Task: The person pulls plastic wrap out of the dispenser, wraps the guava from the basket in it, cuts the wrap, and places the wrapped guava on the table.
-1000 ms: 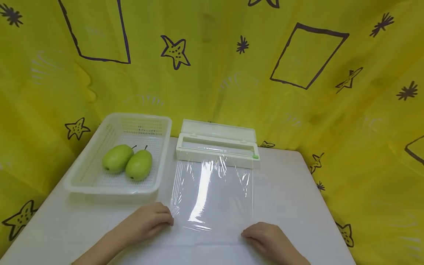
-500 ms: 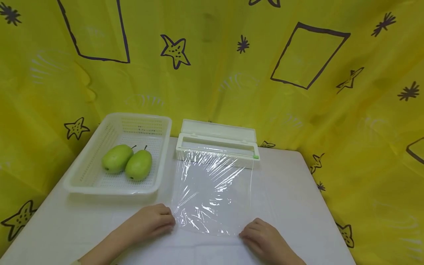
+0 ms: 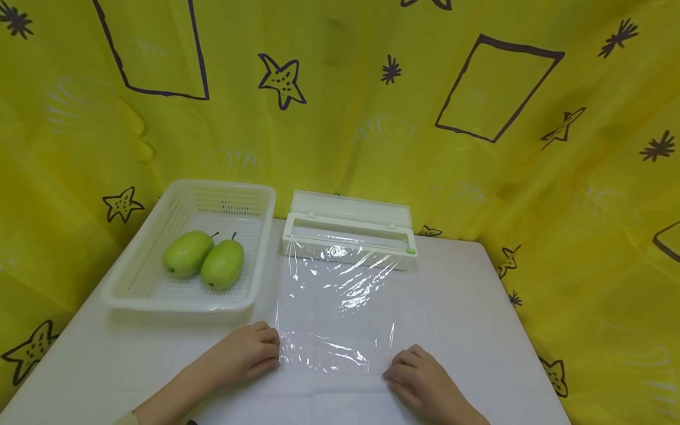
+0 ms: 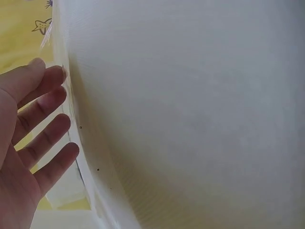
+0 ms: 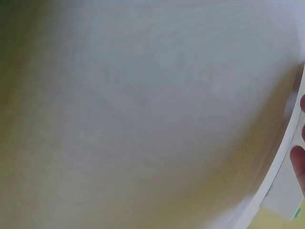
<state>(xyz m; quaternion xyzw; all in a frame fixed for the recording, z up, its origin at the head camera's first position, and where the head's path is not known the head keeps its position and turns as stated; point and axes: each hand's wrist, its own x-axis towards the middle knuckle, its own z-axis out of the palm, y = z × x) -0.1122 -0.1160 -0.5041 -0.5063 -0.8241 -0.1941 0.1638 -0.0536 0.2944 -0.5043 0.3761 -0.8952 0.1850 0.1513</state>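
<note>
A sheet of clear plastic wrap (image 3: 334, 319) stretches toward me from a white wrap dispenser (image 3: 347, 251), whose lid stands up at the back. My left hand (image 3: 247, 351) pinches the sheet's near left corner. In the left wrist view, thumb and forefinger of the left hand (image 4: 33, 114) come together at the top, with the other fingers spread loosely. The near right corner is pinched by my right hand (image 3: 425, 381). Only a few fingertips (image 5: 298, 162) of it show at the edge of the right wrist view.
To the left stands a white plastic basket (image 3: 119, 289) with two green pears (image 3: 223, 264) in it. A white cloth covers the table (image 3: 457, 307). Behind and on both sides hangs a yellow curtain (image 3: 340, 118) with drawn stars. A small green tab (image 3: 411, 251) sits on the dispenser's right end.
The wrap's glare and wrinkles have shifted. Both hands keep hold of the corners and have moved only slightly. The dispenser and basket have stayed in place.
</note>
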